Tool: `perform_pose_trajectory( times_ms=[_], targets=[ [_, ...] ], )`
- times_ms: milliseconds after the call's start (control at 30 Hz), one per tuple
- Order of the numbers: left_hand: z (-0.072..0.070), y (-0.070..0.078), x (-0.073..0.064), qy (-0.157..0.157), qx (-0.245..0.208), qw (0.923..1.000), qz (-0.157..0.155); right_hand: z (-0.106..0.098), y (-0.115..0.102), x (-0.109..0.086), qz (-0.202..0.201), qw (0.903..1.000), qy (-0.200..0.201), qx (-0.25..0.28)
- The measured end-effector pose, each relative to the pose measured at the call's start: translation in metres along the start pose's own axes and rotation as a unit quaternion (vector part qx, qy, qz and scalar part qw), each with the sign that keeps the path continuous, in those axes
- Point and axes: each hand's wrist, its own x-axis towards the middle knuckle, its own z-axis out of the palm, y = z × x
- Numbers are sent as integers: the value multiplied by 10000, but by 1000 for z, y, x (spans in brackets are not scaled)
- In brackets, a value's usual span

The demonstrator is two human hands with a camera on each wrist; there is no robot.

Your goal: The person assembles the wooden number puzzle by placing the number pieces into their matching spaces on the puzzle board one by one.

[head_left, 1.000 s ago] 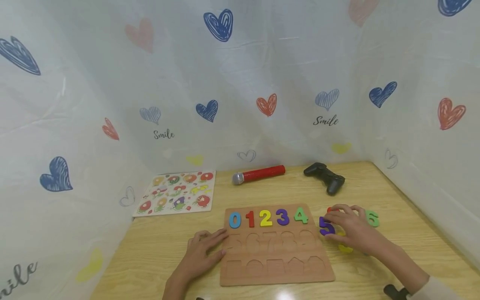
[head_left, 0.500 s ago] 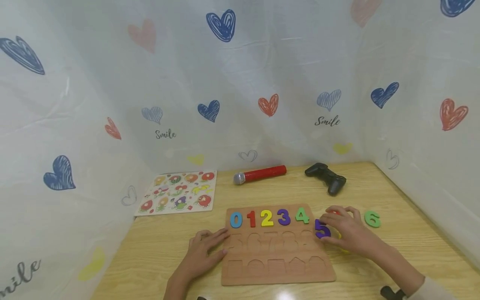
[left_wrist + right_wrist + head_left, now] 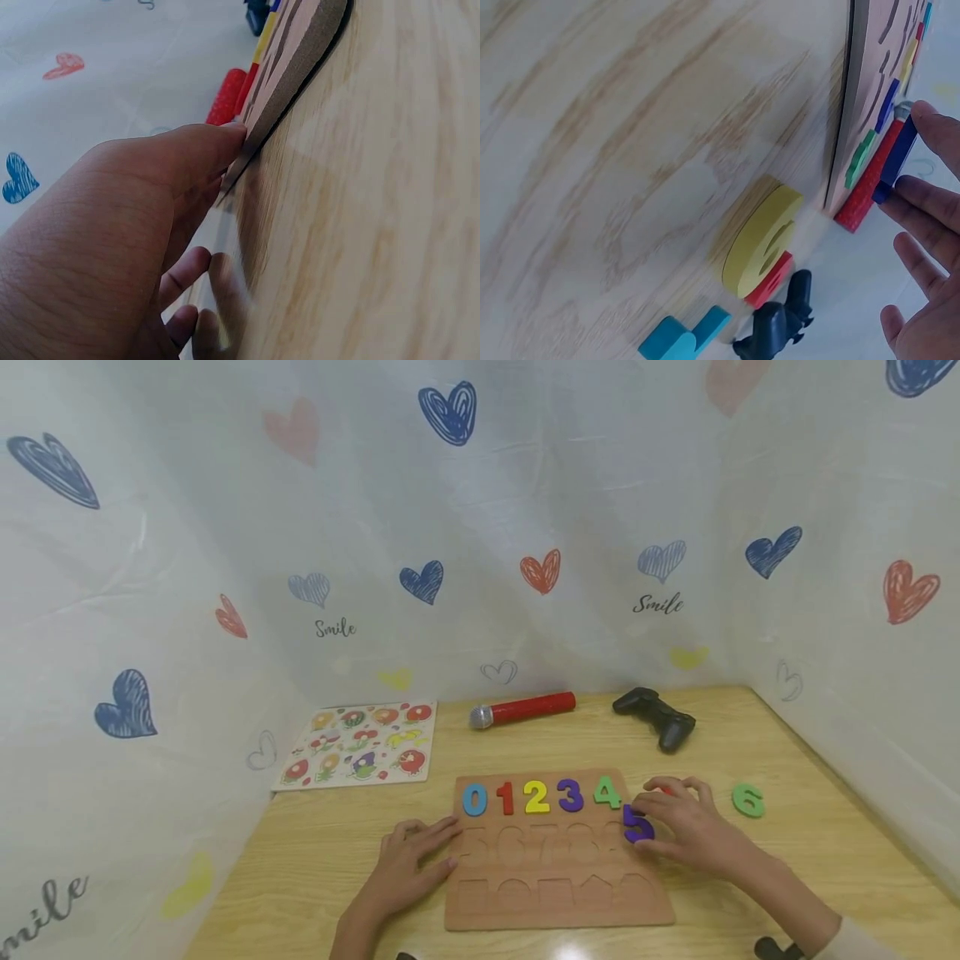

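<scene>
My right hand [image 3: 693, 827] pinches a purple number 5 [image 3: 628, 821] between thumb and fingers, over the right edge of a wooden number board [image 3: 555, 868]. In the right wrist view the purple 5 [image 3: 898, 154] is seen edge-on, raised above the board. My left hand [image 3: 412, 864] rests with extended fingers against the board's left edge; its thumb touches that edge in the left wrist view. Across the top row sit a blue 0 [image 3: 467, 799], red 1 [image 3: 507, 799], yellow 2 [image 3: 537, 799], purple 3 [image 3: 577, 797] and green 4 [image 3: 604, 793]. Two lower rows show bare recesses.
A green 6 [image 3: 738, 799] lies right of my right hand. The right wrist view shows a yellow number [image 3: 739, 255], a red piece [image 3: 769, 283] and a teal piece [image 3: 667, 341]. Behind are a fruit board [image 3: 341, 756], a red microphone [image 3: 532, 706] and a black game controller [image 3: 660, 718].
My right hand has carried the purple 5 leftward, from beside the board to over its right edge. The left hand has stayed at the board's left edge.
</scene>
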Motion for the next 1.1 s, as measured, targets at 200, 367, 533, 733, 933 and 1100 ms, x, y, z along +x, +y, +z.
perform_pose_trajectory(
  times_ms=[200, 367, 533, 733, 933, 1100],
  targets=[
    [1, -2, -1, 6, 46, 10000, 4, 2, -5, 2, 36, 10000, -46, 80],
    [1, -2, 0, -10, 36, 10000, -1, 5, -7, 4, -109, 9998, 70, 137],
    [1, -1, 0, 1, 69, 10000, -15, 6, -11, 8, -276, 9994, 169, 139],
    [2, -1, 0, -8, 100, 9999, -21, 7, -16, 11, -151, 9996, -27, 256],
    [2, -2, 1, -32, 88, 10000, -8, 8, -21, 14, -92, 9992, -228, 321],
    [2, -3, 1, -29, 95, 9999, 24, 11, -25, 18, -140, 9993, -300, 169]
  ],
)
